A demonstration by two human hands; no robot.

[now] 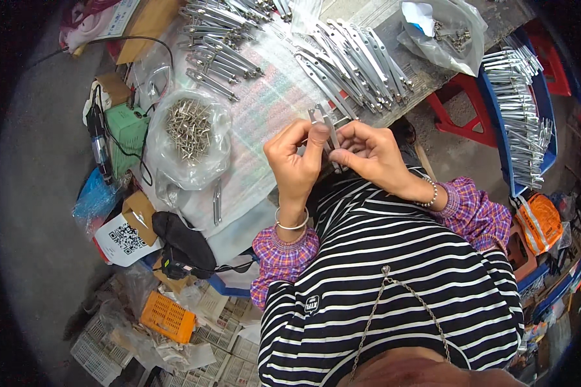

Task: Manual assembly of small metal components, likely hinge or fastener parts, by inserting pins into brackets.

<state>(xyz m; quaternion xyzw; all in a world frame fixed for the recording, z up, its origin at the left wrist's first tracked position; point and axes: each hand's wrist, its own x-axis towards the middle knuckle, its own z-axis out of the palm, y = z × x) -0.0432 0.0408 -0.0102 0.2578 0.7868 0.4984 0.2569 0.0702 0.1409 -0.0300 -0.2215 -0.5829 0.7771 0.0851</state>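
Between my two hands, above my lap at the table's edge, are slim silver metal bars (332,132), lying side by side. My left hand (293,158) pinches them from the left, its thumb pressed near their upper end. My right hand (381,158) is closed on them from the right, thumb and fingers round the lower part. How the bars join is hidden by my fingers. Just beyond lies a fanned pile of silver metal bars (348,61). A clear plastic bag (219,132) of small screw-like metal pins (188,131) sits open left of my left hand.
More assembled metal pieces (223,55) lie at the far left of the table. A plastic bag of small fittings (455,61) rests far right. Right of the table, a blue crate (505,148) holds stacked metal pieces, near a red stool (461,122). An electric screwdriver (99,145) hangs left.
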